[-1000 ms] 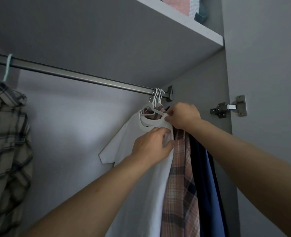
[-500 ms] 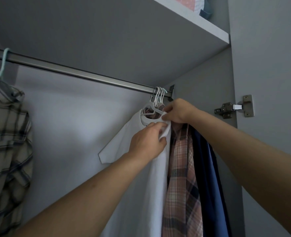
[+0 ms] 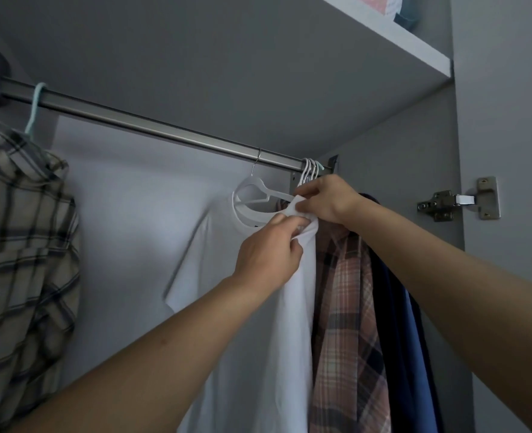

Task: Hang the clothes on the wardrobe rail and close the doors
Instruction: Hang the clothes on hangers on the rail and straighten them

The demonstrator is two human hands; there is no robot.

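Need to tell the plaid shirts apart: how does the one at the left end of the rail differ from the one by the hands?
The left plaid shirt is grey-beige and hangs alone; the pink plaid shirt is salmon-toned, pressed between the white T-shirt and blue garments. Both hang from the rail.

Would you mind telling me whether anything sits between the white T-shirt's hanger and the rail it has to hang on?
Nothing visible does: the white T-shirt's hanger already hooks over the rail, just left of the other hooks. Both the left hand and right hand pinch its shoulder fabric.
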